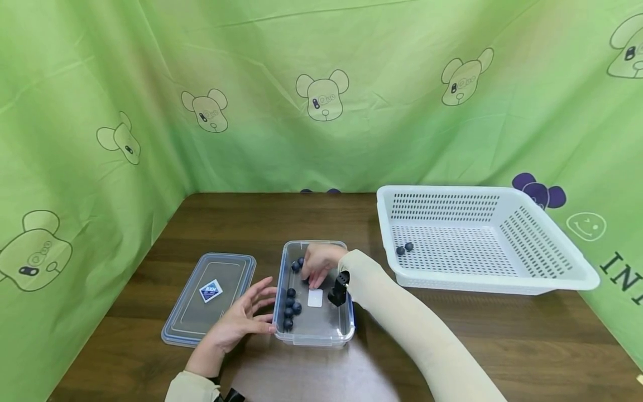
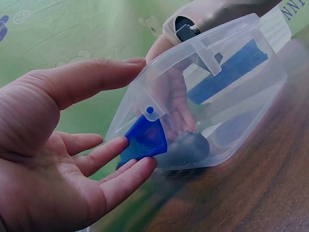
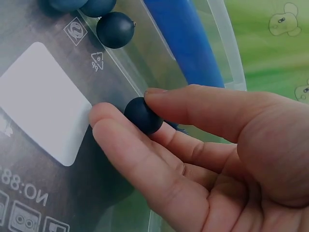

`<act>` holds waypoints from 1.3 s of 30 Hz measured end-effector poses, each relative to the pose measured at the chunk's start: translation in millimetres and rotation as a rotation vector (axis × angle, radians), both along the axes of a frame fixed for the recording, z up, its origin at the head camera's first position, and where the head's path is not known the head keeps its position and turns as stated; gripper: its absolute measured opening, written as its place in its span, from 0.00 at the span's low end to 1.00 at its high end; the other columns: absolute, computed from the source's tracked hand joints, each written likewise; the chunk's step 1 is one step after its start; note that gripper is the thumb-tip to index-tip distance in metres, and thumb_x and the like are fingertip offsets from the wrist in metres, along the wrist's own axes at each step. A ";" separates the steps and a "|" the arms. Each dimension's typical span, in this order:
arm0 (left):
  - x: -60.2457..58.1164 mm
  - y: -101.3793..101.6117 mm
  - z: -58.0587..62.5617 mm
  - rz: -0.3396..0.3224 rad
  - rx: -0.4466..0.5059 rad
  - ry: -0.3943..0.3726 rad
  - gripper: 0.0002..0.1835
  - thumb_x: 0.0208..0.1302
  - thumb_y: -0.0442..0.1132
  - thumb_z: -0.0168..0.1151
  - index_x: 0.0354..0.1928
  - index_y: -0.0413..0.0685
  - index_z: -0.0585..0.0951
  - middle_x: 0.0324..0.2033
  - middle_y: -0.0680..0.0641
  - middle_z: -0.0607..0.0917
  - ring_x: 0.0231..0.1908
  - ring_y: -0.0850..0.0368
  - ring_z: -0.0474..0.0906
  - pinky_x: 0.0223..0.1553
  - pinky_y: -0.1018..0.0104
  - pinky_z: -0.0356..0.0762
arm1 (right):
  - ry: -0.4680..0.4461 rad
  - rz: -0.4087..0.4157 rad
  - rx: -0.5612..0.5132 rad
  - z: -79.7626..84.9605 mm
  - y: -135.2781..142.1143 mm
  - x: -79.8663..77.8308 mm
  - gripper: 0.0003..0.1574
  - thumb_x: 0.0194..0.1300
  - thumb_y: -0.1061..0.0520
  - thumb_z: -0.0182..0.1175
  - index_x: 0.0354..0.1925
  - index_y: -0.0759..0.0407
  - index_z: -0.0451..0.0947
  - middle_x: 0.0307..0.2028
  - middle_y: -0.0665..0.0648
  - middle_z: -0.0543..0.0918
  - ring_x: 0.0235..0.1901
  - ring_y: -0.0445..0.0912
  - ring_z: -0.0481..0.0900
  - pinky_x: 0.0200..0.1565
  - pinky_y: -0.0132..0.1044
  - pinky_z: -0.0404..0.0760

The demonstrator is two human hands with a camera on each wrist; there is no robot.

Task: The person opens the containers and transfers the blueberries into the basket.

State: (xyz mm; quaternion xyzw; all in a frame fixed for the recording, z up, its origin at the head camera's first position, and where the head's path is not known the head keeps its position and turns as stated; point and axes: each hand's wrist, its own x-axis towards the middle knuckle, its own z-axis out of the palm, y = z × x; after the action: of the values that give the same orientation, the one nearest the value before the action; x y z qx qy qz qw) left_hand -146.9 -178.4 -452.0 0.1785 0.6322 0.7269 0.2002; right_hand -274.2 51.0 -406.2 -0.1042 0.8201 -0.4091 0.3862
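A clear plastic food container (image 1: 331,321) with blue strips on its sides stands on the table. My right hand (image 1: 321,263) reaches down inside it and pinches a dark blueberry (image 3: 143,115) between thumb and fingers, just above the container's floor. Several more blueberries (image 1: 288,312) lie along the container's left side, with others near its far left corner. My left hand (image 1: 242,322) is beside the container's left wall, fingers spread and relaxed; the thumb touches the near left corner. In the left wrist view its fingertips (image 2: 147,165) rest by the blue side clip.
A clear lid (image 1: 193,315) with a blue rim and a diamond label lies left of the container. At the right stands a white perforated basket (image 1: 482,283), holding two blueberries (image 1: 409,246) near its left wall. A green printed curtain (image 1: 281,151) hangs behind the wooden table.
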 end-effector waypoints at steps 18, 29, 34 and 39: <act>-0.1 0.3 0.1 -0.006 0.017 -0.013 0.57 0.50 0.26 0.74 0.75 0.28 0.44 0.66 0.29 0.60 0.63 0.47 0.64 0.59 0.61 0.74 | -0.023 0.052 -0.081 35.4 22.5 -11.4 0.05 0.65 0.71 0.59 0.39 0.73 0.80 0.23 0.62 0.84 0.22 0.46 0.84 0.32 0.37 0.86; -0.5 -1.5 -1.3 -0.009 0.030 -0.012 0.57 0.51 0.25 0.73 0.75 0.28 0.44 0.67 0.28 0.59 0.63 0.49 0.65 0.59 0.61 0.74 | 0.064 0.024 -0.143 71.2 64.7 -20.4 0.07 0.64 0.70 0.60 0.40 0.74 0.79 0.23 0.61 0.85 0.23 0.45 0.85 0.35 0.40 0.87; -0.5 -1.0 -1.8 -0.015 0.032 -0.012 0.58 0.51 0.25 0.73 0.75 0.28 0.43 0.67 0.29 0.59 0.64 0.48 0.64 0.59 0.61 0.74 | 0.081 -0.015 -0.175 79.7 89.5 -22.2 0.09 0.65 0.70 0.59 0.43 0.77 0.78 0.24 0.61 0.85 0.25 0.46 0.85 0.34 0.38 0.86; -0.3 -0.4 -1.5 -0.016 0.033 -0.014 0.58 0.50 0.25 0.73 0.75 0.28 0.43 0.67 0.28 0.58 0.64 0.48 0.64 0.59 0.61 0.74 | 0.084 -0.042 -0.218 85.7 121.5 -25.5 0.11 0.66 0.70 0.57 0.45 0.79 0.75 0.27 0.61 0.85 0.27 0.46 0.86 0.36 0.38 0.86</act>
State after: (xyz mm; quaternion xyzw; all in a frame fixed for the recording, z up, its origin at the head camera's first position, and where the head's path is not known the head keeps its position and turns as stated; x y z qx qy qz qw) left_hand -147.2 -178.7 -453.5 0.1818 0.6173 0.7368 0.2073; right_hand -299.7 172.5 -320.4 -0.1457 0.7883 -0.4990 0.3291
